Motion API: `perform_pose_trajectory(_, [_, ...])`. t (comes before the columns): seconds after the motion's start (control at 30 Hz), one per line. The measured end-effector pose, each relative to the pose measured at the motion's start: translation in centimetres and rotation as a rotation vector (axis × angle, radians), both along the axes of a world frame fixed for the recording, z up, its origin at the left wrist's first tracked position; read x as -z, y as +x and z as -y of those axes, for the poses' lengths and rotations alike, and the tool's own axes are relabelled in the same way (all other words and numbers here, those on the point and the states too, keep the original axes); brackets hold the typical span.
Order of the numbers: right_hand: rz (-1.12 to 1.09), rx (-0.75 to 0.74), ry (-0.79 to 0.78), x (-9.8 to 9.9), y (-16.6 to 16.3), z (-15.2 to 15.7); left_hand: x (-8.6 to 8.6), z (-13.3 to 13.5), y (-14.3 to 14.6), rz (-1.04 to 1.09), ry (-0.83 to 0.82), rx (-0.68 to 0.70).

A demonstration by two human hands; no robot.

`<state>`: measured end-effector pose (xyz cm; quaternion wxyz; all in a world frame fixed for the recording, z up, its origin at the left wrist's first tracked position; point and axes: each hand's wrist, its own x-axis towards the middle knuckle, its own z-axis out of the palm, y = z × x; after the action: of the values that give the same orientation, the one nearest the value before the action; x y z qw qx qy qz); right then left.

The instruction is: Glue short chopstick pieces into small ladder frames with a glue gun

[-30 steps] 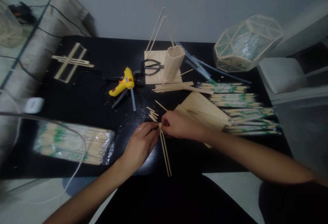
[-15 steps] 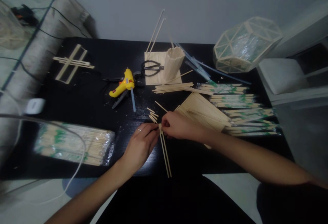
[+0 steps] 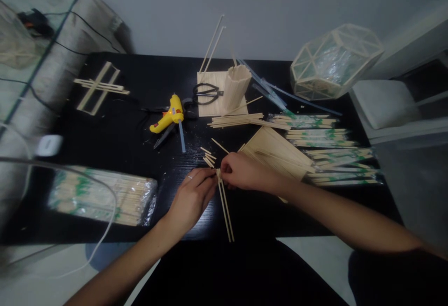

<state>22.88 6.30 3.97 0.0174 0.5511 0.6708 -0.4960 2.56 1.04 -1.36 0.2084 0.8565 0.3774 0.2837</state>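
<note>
Two thin wooden sticks (image 3: 226, 210) lie side by side and point toward me, with a short piece across their far ends. My left hand (image 3: 194, 191), a ring on one finger, pinches that joined end from the left. From the right, my right hand (image 3: 241, 170) closes its fingertips on the same end. Just beyond the fingers lie several short cut stick pieces (image 3: 209, 157). A flat panel of sticks (image 3: 280, 152) is partly covered by my right hand and forearm.
A yellow glue gun (image 3: 171, 115) stands left of black-handled scissors (image 3: 207, 93). Behind are a stick cylinder (image 3: 237, 86) on a square panel and a faceted frame (image 3: 336, 63). Wrapped stick bundles lie right (image 3: 318, 135) and left (image 3: 101, 196); a white cable (image 3: 114, 212) crosses the left one.
Both hands keep the same grip on the sticks' far end. Only a slight shift of the whole view shows.
</note>
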Motion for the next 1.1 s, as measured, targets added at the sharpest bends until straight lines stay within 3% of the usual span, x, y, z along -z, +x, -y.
perform_pose_trajectory(0.27, [-0.19, 0.158, -0.021, 1.8, 0.8, 1.9, -0.1, -0.1, -0.4, 0.091, -0.086, 0.005])
perform_pose_trajectory(0.47, [-0.19, 0.25, 0.14, 1.1, 1.3, 4.1, 0.0, 0.6, -0.6, 0.083, -0.092, -0.034])
perform_pose_trajectory(0.73, [-0.21, 0.017, 0.422, 2.3, 2.2, 5.8, 0.4, 0.6, -0.7, 0.098, -0.099, -0.04])
perform_pose_trajectory(1.1, [-0.263, -0.34, 0.621, 2.7, 2.2, 7.0, 0.5, 0.3, -0.7, 0.145, -0.114, -0.041])
